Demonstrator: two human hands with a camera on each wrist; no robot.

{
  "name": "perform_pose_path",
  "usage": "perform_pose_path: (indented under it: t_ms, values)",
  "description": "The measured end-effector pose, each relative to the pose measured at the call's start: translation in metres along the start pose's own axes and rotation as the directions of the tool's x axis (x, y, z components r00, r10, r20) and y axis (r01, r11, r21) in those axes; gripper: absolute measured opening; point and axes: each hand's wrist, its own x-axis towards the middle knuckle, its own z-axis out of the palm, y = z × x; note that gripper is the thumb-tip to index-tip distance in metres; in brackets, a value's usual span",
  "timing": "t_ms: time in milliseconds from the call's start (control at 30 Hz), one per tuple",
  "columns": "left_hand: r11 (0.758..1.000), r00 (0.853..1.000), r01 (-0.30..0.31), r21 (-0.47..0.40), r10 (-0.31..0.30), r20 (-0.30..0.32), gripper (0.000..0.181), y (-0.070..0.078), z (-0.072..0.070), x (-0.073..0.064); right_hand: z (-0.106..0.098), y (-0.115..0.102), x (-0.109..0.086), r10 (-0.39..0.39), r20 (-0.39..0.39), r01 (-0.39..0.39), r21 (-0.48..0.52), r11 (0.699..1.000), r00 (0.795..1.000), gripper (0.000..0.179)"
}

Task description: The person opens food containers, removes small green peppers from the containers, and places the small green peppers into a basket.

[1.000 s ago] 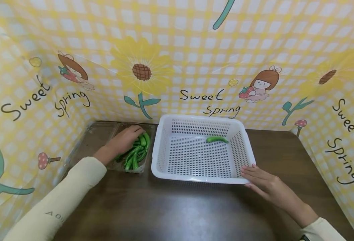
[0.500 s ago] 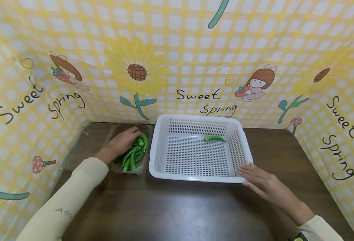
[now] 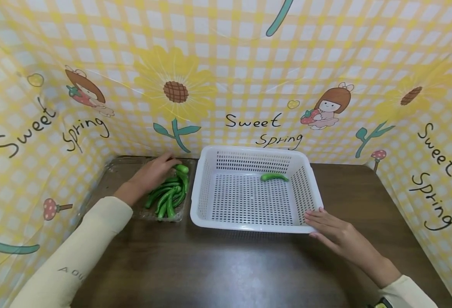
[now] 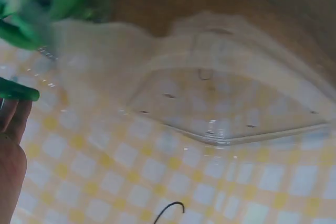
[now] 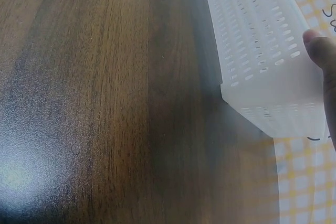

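A long green pepper (image 3: 181, 169) is pinched in my left hand (image 3: 154, 174), over the back of a clear plastic tray (image 3: 145, 217). Beneath lie several more green peppers (image 3: 168, 194). The left wrist view shows the held pepper (image 4: 18, 90) at its left edge, with fingers (image 4: 18, 119) touching it. My right hand (image 3: 341, 235) rests with fairly straight fingers on the near right corner of a white perforated basket (image 3: 249, 227). One curved green pepper (image 3: 273, 177) lies inside it near the back. In the right wrist view the thumb (image 5: 319, 51) touches the basket's rim.
Another clear plastic tray (image 3: 114, 171) stands at the far left of the brown wooden table (image 3: 226, 265). A yellow checked cloth (image 3: 210, 64) hangs behind the table and along both sides.
My left hand has risen a little from the pile toward the back, with a pepper now showing in its fingers. The right hand stays on the basket's corner. The head view shifted slightly.
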Motion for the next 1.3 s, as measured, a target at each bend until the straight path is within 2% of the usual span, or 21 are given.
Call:
perform_pose_path:
  t_ms: [133, 233, 367, 567, 700, 767, 900, 1000, 1100, 1300]
  values:
    - [1.000, 0.996, -0.003, -0.010, 0.002, -0.091, 0.034, 0.014, -0.008, 0.014, 0.000, 0.000, 0.000, -0.006, -0.007, 0.006, -0.001, 1.000, 1.000, 0.038]
    - [0.999, 0.991, 0.021, -0.036, -0.026, -0.129, 0.029, 0.030, -0.016, 0.029, 0.000, 0.000, 0.000, -0.008, -0.011, 0.008, -0.001, 1.000, 1.000, 0.038]
    - [0.999, 0.987, 0.039, -0.023, -0.042, -0.157, 0.028, 0.052, -0.023, 0.052, 0.000, 0.000, 0.000, -0.007, -0.007, 0.007, 0.007, 1.000, 1.000, 0.038]
    - [0.999, 0.984, -0.025, 0.031, 0.030, -0.176, 0.026, 0.078, -0.025, 0.084, 0.000, -0.001, 0.001, -0.004, 0.011, 0.004, -0.007, 1.000, 1.000, 0.039]
    - [0.998, 0.988, -0.060, 0.022, 0.063, -0.144, 0.023, 0.101, -0.026, 0.108, -0.001, 0.000, 0.001, -0.012, 0.002, 0.012, -0.008, 1.000, 1.000, 0.038]
    - [0.998, 0.992, -0.062, 0.025, 0.065, -0.108, 0.021, 0.113, -0.024, 0.120, -0.001, 0.000, 0.002, -0.020, -0.002, 0.020, -0.004, 1.000, 1.000, 0.038]
    - [0.993, 0.997, -0.072, 0.090, 0.072, 0.006, 0.019, 0.139, -0.013, 0.143, -0.001, -0.001, 0.004, -0.052, -0.031, 0.052, 0.001, 0.999, 0.998, 0.039]
    - [0.987, 0.992, -0.090, 0.132, 0.076, 0.104, 0.021, 0.159, -0.004, 0.161, -0.001, -0.001, 0.004, -0.071, -0.052, 0.072, 0.004, 0.997, 0.996, 0.040]
    - [0.986, 0.984, -0.090, 0.144, 0.066, 0.163, 0.024, 0.177, 0.003, 0.175, -0.001, -0.001, 0.004, -0.062, -0.038, 0.062, 0.011, 0.998, 0.997, 0.040]
    - [0.990, 0.979, -0.112, 0.083, 0.095, 0.181, 0.022, 0.202, 0.013, 0.195, -0.001, -0.001, 0.002, -0.012, 0.010, 0.012, -0.003, 1.000, 1.000, 0.039]
